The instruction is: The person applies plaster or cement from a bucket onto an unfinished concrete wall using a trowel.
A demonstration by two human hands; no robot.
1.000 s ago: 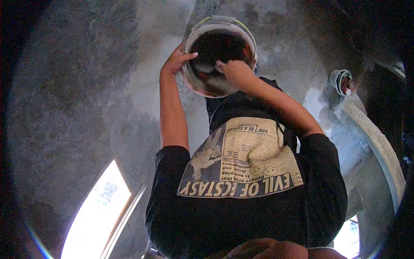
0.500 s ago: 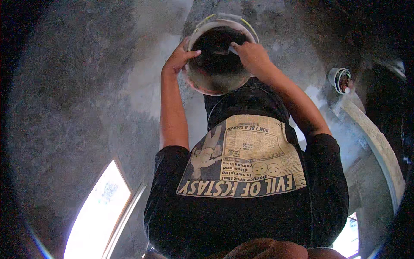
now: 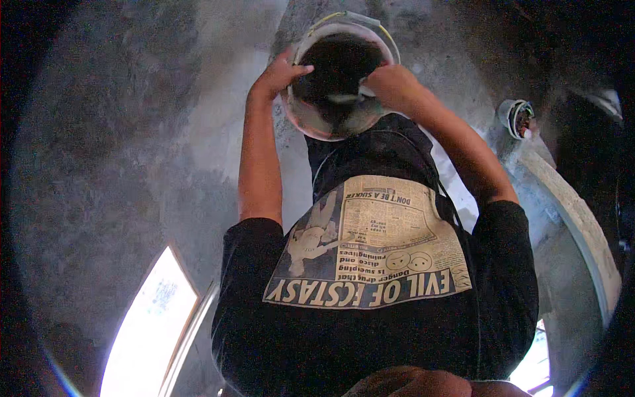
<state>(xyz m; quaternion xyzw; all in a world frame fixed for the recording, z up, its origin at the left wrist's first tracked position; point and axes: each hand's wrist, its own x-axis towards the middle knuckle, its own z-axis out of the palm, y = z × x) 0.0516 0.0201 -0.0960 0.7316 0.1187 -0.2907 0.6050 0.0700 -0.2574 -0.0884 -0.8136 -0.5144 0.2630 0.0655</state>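
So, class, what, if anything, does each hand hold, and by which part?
The left hand holds the bucket by its rim, thumb inside. The right hand seems to hold a pale thing; which part cannot be told.

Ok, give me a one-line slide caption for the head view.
Left hand holding a bucket, right hand over its opening with a pale object, another bucket off to the right.

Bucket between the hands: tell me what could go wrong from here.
The bucket could tip or slip, as the left hand grips it on just one side. The pale object at the right hand is hard to make out; it might drop inside.
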